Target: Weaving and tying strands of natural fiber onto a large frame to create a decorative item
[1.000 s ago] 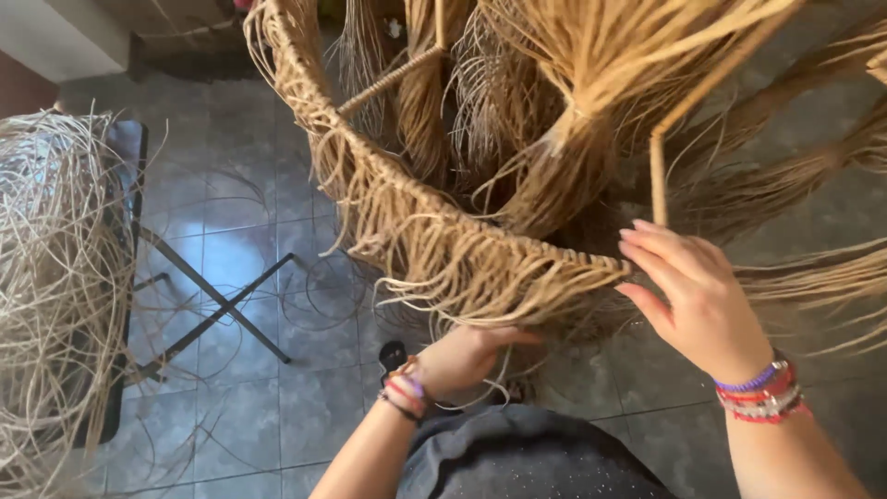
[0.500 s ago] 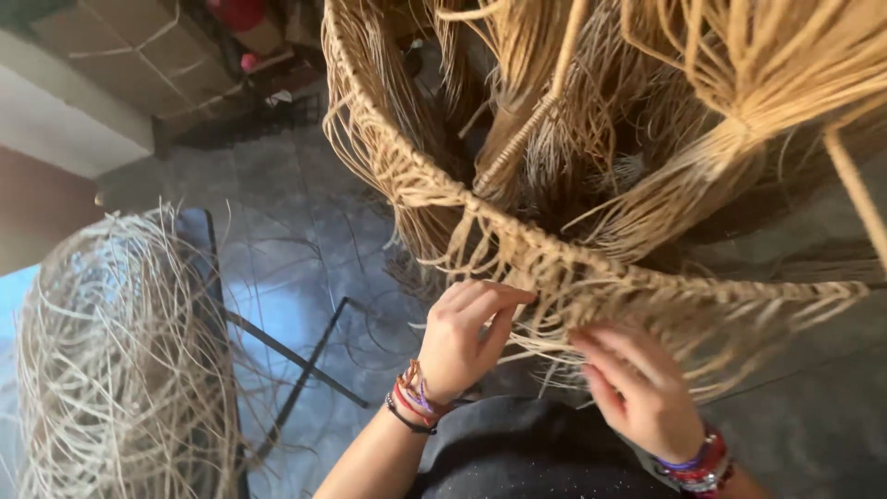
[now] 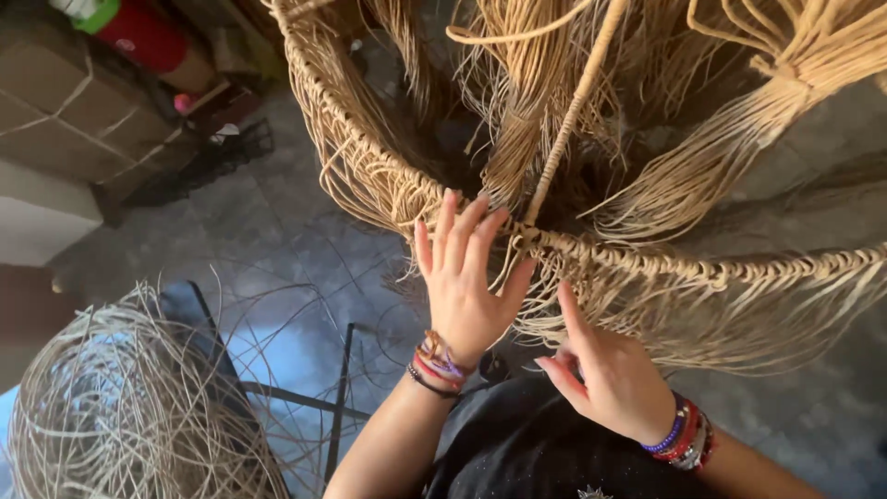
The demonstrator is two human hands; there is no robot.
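I am wearing stacked bracelets on both bare arms: red, purple and dark bands by my left hand (image 3: 467, 277), blue, red and beaded ones by my right hand (image 3: 614, 374), over dark clothing.

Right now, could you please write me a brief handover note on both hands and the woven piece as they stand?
Left hand: open, fingers spread flat against the woven rim where the upright rod meets it.
Right hand: forefinger raised to the loose fringe under the rim, holding nothing.
Done: the rim is plaited along its visible run.
Left: fringe and hanging fibre bundles are loose.
A coil of raw fibre lies lower left.
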